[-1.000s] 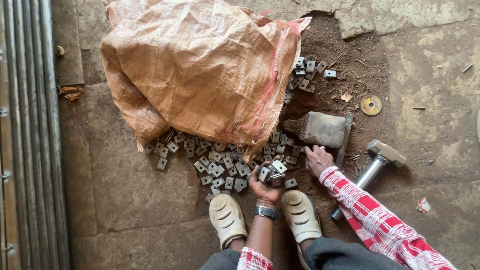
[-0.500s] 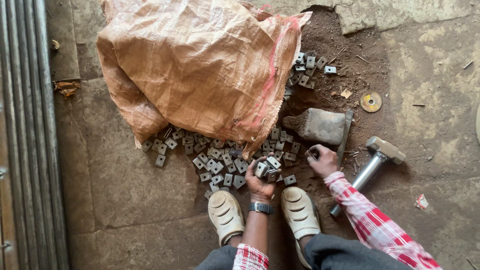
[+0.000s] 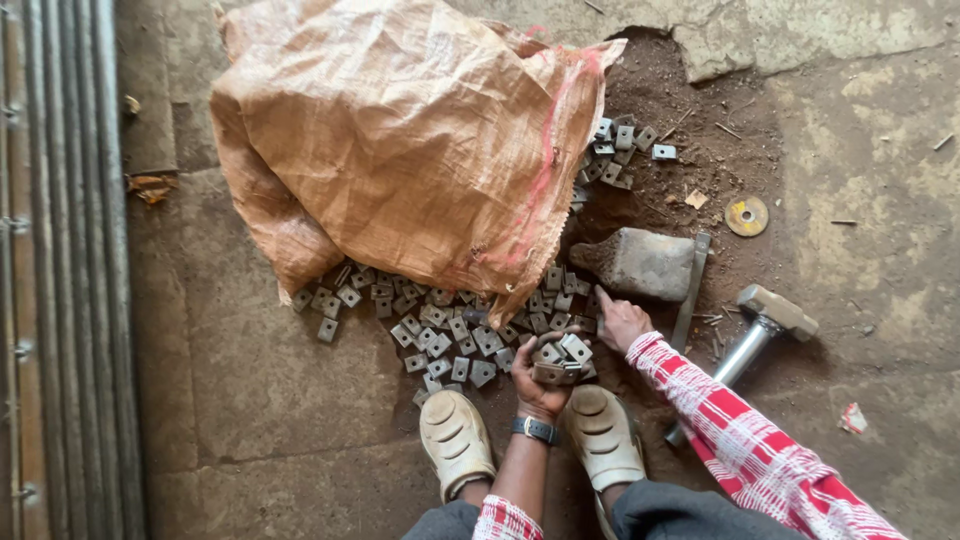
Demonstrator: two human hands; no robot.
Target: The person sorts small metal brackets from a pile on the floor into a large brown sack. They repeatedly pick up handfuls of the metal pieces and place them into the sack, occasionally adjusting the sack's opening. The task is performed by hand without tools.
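A big tan woven sack (image 3: pixel 420 150) lies on the ground with several small grey square metal pieces (image 3: pixel 440 325) spilled along its near edge. My left hand (image 3: pixel 535 375), with a dark watch on the wrist, is cupped around a handful of these metal pieces (image 3: pixel 562 355). My right hand (image 3: pixel 622 320), in a red and white checked sleeve, rests on the pieces beside a grey metal block (image 3: pixel 645 262), with one finger pointing up. Whether it holds a piece is hard to tell.
A hammer (image 3: pixel 755 325) with a metal handle lies to the right. A flat metal bar (image 3: pixel 690 290) leans by the block. More pieces (image 3: pixel 620 150) and a yellow disc (image 3: pixel 747 215) lie on the dirt. Long metal bars (image 3: pixel 55 270) run along the left. My two light shoes (image 3: pixel 455 440) are below.
My left hand has lifted slightly with pieces gathered in it. My right hand moved left, from near the block's edge down onto the pile.
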